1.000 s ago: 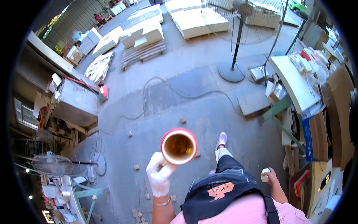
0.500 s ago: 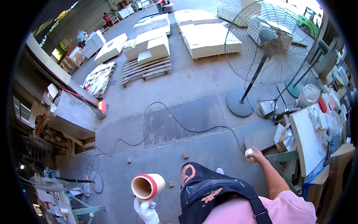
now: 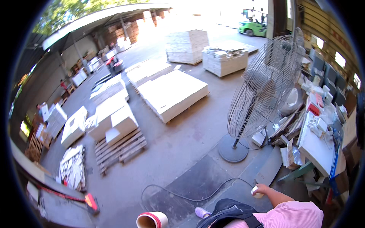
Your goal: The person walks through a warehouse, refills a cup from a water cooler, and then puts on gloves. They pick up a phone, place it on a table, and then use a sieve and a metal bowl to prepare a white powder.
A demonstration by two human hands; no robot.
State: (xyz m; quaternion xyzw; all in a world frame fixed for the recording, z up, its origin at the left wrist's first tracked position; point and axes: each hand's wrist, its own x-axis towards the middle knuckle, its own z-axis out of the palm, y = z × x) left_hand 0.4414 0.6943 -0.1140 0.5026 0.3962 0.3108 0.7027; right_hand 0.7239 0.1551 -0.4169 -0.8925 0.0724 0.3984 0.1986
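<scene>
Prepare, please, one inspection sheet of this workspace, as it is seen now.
Surface: grey floor, with a darker section.
Job's things: pale cup, red-banded, tilted, cut by the lower edge; contents unclear. Small white object in hand.
Clutter: plastic bags and boxes crowd the table at right.
Hands: right hand grips the small white object; left hand not in view.
Cables: dark cable curves loosely across the floor.
Surroundings: standing fan, white stacks, green forklift.

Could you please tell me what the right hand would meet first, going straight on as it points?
The right hand points over the dark cable, which seems to lie lower, on the floor; the way looks free, though depth is unclear.
</scene>
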